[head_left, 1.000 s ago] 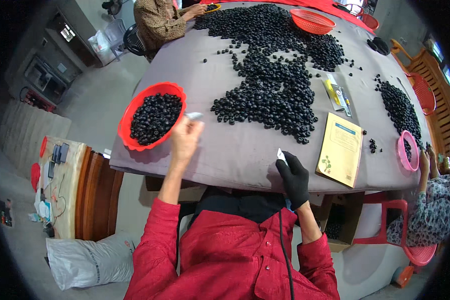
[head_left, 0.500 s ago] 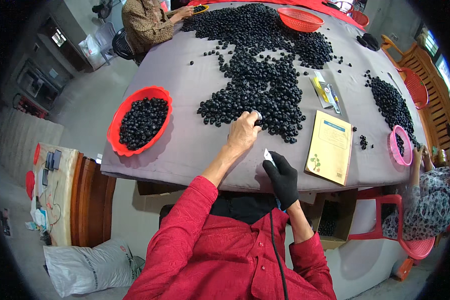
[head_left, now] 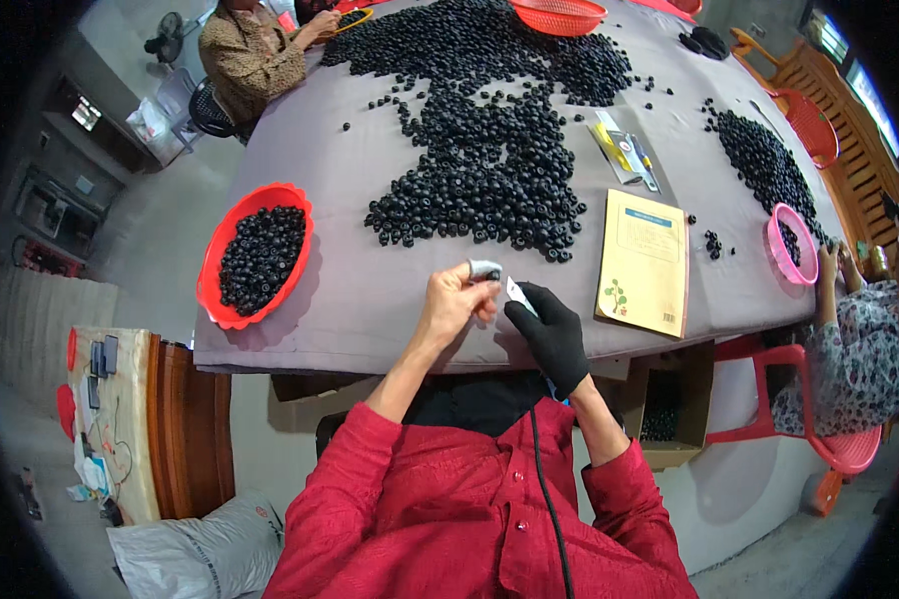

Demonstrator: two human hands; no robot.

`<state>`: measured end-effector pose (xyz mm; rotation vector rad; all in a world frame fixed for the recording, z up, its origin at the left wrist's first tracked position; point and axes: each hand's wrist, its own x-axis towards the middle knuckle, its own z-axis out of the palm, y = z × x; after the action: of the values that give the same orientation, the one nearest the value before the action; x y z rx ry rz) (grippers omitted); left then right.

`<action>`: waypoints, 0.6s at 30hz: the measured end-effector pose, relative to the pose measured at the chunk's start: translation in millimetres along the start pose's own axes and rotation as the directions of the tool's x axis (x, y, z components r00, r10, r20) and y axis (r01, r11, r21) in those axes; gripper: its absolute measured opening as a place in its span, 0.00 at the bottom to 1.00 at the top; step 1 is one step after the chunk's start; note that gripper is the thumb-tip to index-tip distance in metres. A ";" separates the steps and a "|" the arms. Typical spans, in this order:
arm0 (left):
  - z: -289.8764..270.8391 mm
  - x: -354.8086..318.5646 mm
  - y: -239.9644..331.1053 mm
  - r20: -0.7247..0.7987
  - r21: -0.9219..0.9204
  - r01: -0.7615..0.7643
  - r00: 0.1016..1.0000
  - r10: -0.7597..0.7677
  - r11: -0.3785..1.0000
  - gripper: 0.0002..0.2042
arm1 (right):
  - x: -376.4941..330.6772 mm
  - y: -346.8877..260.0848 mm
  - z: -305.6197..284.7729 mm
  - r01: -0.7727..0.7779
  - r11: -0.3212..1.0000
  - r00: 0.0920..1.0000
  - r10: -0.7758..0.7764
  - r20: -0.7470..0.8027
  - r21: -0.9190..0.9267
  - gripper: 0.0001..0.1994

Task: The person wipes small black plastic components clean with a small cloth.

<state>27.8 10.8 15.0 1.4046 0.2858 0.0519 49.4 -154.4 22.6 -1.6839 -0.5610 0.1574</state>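
In the head view, the left grip [head_left: 449,305] is pinching a black bead-like piece [head_left: 493,277] above the counter [head_left: 355,295], just beside a pointed white tool [head_left: 516,292] that the gloved right grip [head_left: 553,335] is clasping. Loose black pieces [head_left: 469,200] are lying heaped beyond; others are sitting in a red basket [head_left: 213,275].

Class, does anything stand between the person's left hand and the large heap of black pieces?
Nothing visible does: only a strip of grey cloth shows between the left hand and the heap of black pieces.
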 end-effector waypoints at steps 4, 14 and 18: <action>11.7 -20.1 -15.0 0.058 -0.164 -0.022 0.998 0.032 0.986 0.07 | -0.6 -3.5 2.7 -0.075 0.995 0.997 0.072 0.036 0.061 0.15; 11.4 -21.1 -13.3 0.061 -0.457 -0.009 0.997 0.041 0.889 0.05 | 3.5 1.5 -1.9 -0.117 0.985 0.993 0.117 0.008 0.128 0.15; 6.1 -21.1 -21.5 0.034 -0.552 -0.008 0.999 0.033 0.834 0.05 | 2.3 -4.2 -7.6 -0.264 0.947 0.964 0.254 0.076 0.183 0.14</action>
<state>6.0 -3.1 -1.7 0.8274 0.1978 0.1136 53.3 -159.7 28.6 -1.5628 -0.3476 0.4330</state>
